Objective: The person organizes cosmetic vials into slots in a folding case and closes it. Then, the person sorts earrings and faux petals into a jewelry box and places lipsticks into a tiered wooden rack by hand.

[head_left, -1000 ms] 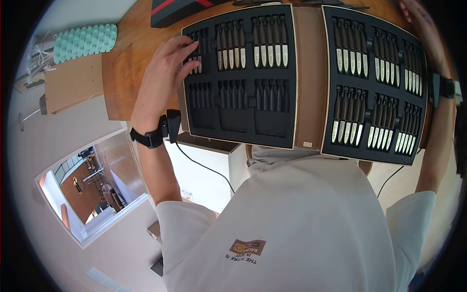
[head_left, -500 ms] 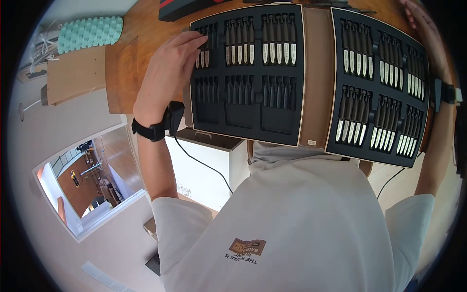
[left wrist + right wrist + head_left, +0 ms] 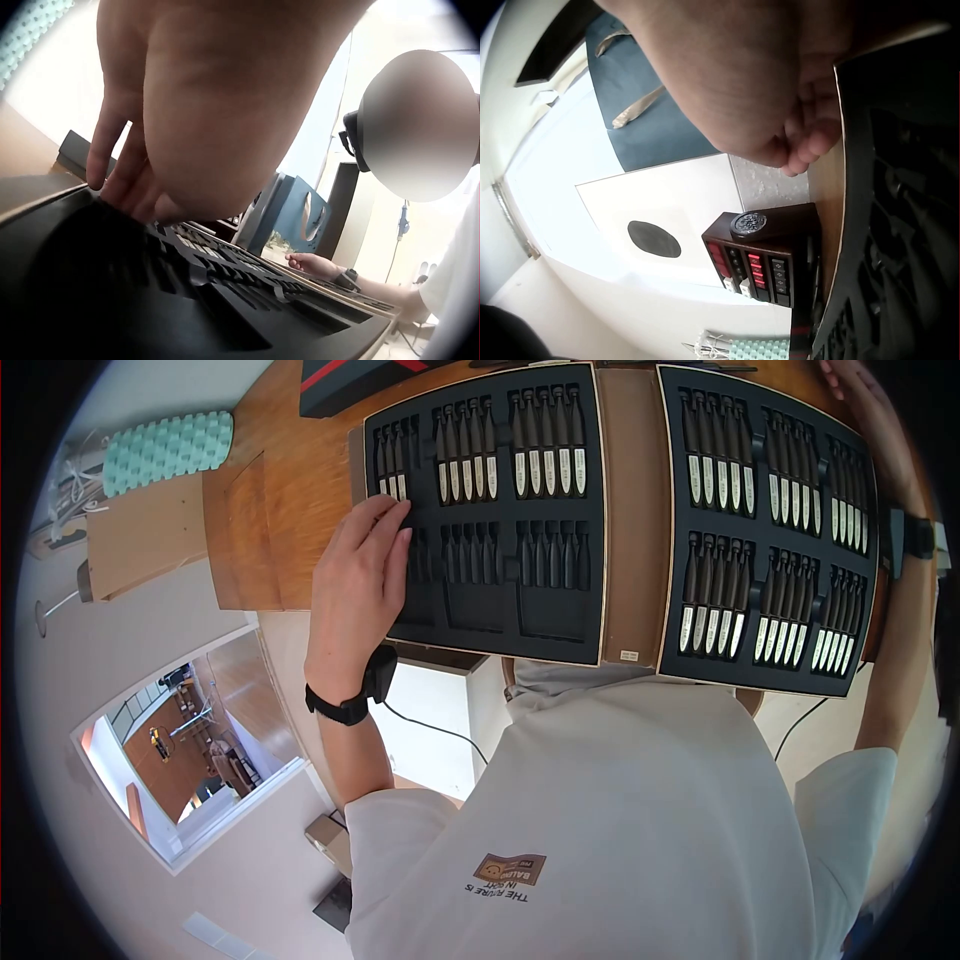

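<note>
A wide case with two black trays lies open: the left tray (image 3: pixel 425 610) and the right tray (image 3: pixel 760 530). Slim dark pieces (image 3: pixel 550 460) with white labelled, tapered ends fill rows of slots. The left tray's upper left slots hold a few pieces (image 3: pixel 391 465), while its lower rows show bare dark slots (image 3: pixel 553 555). My left hand (image 3: pixel 355 580) is over the left tray's lower left slots, fingertips at the border between upper and lower rows. In the left wrist view its fingers (image 3: pixel 124 161) reach down to the tray. Beyond the right tray's outer edge, my right hand (image 3: pixel 880 430) lies loosely, holding nothing.
A black box (image 3: pixel 350 385) with a red stripe stands behind the case. Left of the wooden table (image 3: pixel 270 530) are a green bumpy object (image 3: pixel 170 452) and a cardboard box (image 3: pixel 145 540). The right wrist view shows a dark stand (image 3: pixel 769 232) and a blue bag (image 3: pixel 649 97).
My left hand has moved from the left tray's upper left slots down toward the lower ones, uncovering the pieces above. My right hand stays by the right edge.
</note>
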A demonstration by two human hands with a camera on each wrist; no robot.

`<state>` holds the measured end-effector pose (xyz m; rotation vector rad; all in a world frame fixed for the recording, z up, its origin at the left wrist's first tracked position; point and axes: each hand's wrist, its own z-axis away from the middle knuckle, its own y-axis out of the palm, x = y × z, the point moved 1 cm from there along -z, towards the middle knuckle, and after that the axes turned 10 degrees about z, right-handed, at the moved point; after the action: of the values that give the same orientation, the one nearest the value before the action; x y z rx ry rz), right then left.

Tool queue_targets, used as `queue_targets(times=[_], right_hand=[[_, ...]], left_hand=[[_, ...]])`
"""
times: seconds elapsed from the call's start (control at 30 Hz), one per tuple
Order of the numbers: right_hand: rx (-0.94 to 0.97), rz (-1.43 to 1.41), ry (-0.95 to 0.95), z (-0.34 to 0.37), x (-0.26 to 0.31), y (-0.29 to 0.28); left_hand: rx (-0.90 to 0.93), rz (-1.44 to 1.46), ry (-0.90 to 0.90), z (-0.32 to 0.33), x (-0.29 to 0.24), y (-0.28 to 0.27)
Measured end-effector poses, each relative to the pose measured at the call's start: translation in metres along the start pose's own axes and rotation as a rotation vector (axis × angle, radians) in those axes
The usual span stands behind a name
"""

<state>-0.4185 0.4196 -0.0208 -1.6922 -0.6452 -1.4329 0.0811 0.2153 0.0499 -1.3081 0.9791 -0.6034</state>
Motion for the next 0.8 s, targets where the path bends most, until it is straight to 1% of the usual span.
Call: queue_targets(times=[0.03,0.1,0.23,0.3,0.33,0.4,0.43,0.47,0.5,0.53,0.57,0.6,0.63,0.7,0.73,0.77,0.8], right_hand=[[-0.008,0.011,0.002,0.001,0.0,0.0],[-0.006,-0.003,0.0,0.001,-0.001,0.001],[-0.009,-0.029,-0.018,0.0,-0.002,0.0],[-0.009,-0.049,-0.03,-0.002,-0.005,-0.002],[-0.003,-0.039,-0.029,-0.003,-0.005,-0.002],[0.001,-0.03,-0.028,0.001,0.003,0.004],[-0.062,0.082,0.05,0.005,0.012,0.012],[-0.127,0.194,0.129,0.008,0.017,0.015],[-0.131,0.194,0.127,0.008,0.016,0.013],[-0.098,0.192,0.13,0.006,0.015,0.011],[-0.065,0.191,0.133,0.004,0.015,0.008],[-0.071,0.192,0.131,0.003,0.014,0.006],[-0.053,0.181,0.116,0.003,0.011,0.005],[-0.047,0.169,0.104,0.002,0.006,0.001],[-0.007,0.136,0.072,0.001,0.005,-0.001],[0.032,0.102,0.04,0.001,0.004,-0.002],[0.02,0.1,0.046,0.001,0.003,-0.003]], left_hand=[[-0.002,0.003,0.001,-0.002,-0.001,-0.001],[0.033,0.066,-0.079,-0.008,-0.005,-0.005],[0.005,0.089,-0.061,-0.022,0.0,-0.012],[0.089,0.082,-0.067,-0.035,0.001,-0.018],[0.085,0.082,-0.065,-0.044,0.0,-0.019],[0.015,0.098,0.159,-0.067,-0.004,-0.019],[0.014,0.097,0.162,-0.081,-0.005,-0.018],[0.012,0.099,0.273,-0.097,-0.008,-0.017],[0.009,0.102,0.385,-0.112,-0.012,-0.015],[0.006,0.101,0.39,-0.127,-0.017,-0.011],[0.009,0.079,0.46,-0.141,-0.024,-0.007],[0.013,0.058,0.531,-0.155,-0.028,-0.003],[0.012,0.057,0.539,-0.167,-0.027,0.003],[0.086,0.01,0.603,-0.189,-0.024,0.018],[0.089,0.01,0.615,-0.195,-0.023,0.023],[0.125,0.003,0.573,-0.2,-0.024,0.027],[0.162,-0.005,0.532,-0.204,-0.025,0.03]])
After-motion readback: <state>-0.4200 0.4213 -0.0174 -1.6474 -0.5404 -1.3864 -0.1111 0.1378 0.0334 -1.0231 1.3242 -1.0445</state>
